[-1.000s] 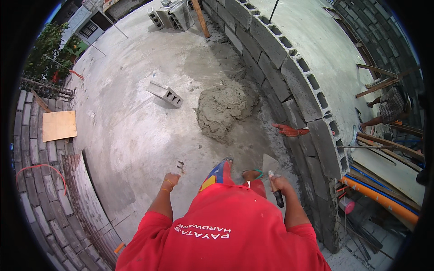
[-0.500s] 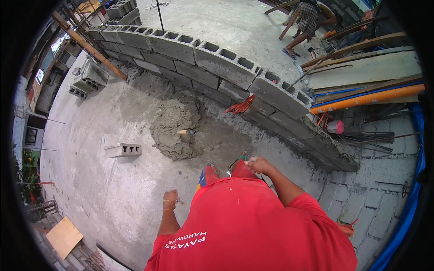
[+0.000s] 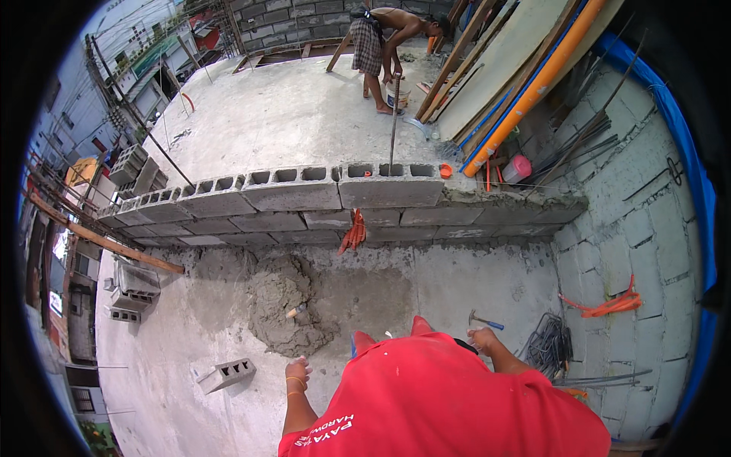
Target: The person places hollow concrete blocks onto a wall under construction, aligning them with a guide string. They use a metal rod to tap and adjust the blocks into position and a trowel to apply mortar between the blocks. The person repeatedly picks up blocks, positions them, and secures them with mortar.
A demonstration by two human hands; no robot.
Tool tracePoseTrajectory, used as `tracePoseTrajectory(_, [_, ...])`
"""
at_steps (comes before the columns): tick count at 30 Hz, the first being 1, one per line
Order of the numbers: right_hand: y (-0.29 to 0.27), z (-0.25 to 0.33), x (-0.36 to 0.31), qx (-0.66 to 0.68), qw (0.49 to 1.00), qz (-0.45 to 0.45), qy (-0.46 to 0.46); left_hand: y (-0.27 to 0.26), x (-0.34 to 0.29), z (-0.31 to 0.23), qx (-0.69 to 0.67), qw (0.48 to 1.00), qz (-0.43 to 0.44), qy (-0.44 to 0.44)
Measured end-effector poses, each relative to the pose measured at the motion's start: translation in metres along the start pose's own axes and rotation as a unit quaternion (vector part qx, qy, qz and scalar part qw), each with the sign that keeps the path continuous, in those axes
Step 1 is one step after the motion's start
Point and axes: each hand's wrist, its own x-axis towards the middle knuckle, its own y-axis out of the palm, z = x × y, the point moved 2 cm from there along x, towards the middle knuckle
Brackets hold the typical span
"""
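My left hand (image 3: 298, 373) hangs low over the concrete floor, its fingers loosely bent and apart, with nothing seen in it. To its left a grey hollow block (image 3: 227, 375) lies alone on the floor. Just beyond it spreads a heap of wet mortar (image 3: 282, 293). A pale wooden tool handle (image 3: 295, 311) sticks out of the heap; its other end is buried. My right hand (image 3: 482, 340) hovers by my right side, loosely curled, with no object visible in it. Nearest to it on the floor is a hammer (image 3: 487, 321) with a blue handle.
A low hollow-block wall (image 3: 293, 199) crosses ahead, with an upright steel bar (image 3: 394, 126) and an orange rag (image 3: 352, 232). Beyond it a person (image 3: 384, 49) bends over a bucket. Planks and an orange pipe (image 3: 533, 87) lean right; coiled wire (image 3: 548, 344) lies beside the right wall.
My view has lifted and turned, bringing the person beyond the wall, the hammer and the coiled wire into fuller sight. My left hand now appears nearer the mortar heap.
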Motion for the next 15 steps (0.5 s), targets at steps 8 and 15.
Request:
tracePoseTrajectory(8, [-0.059,0.011,0.022,-0.015,0.998,0.028,-0.063,0.076,-0.038,0.048,0.05,0.996,0.031,-0.073])
tracePoseTrajectory(15, [-0.117,0.12,-0.027,0.046,0.984,0.045,-0.163,0.114,-0.019,0.088,0.533,0.804,0.108,0.24])
